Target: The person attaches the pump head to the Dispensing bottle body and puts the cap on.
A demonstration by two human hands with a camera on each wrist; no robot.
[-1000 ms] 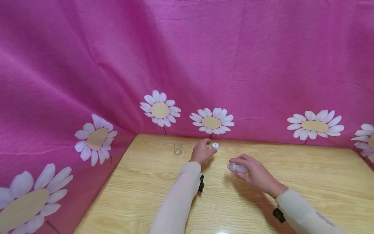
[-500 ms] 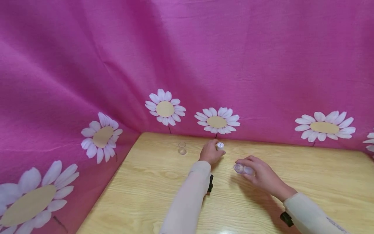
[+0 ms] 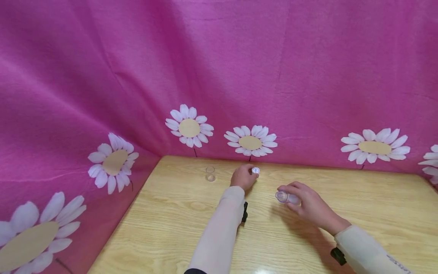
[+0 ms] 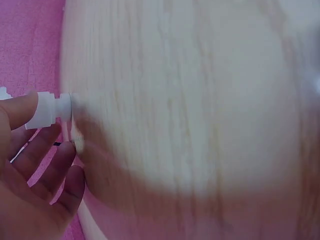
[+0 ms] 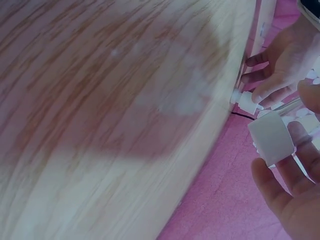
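Observation:
Near the back edge of the table, my left hand pinches a small white stepped plastic piece. In the left wrist view, the narrow end of this white piece points at the tabletop, and the thumb lies across its wide part. My right hand holds a small clear bottle on its side above the table, its clear rounded end pointing left. The right wrist view shows a broad white end on this bottle, between thumb and fingers. A clear open cylinder stands left of my left hand.
The light wooden table reaches back to a pink cloth printed with white daisies. This cloth also hangs along the table's left side. A dark strap device sits at the right wrist.
My left hand has moved in round the white piece, its thumb now against it. My right hand keeps its hold on the bottle with little movement. The head view shifts slightly.

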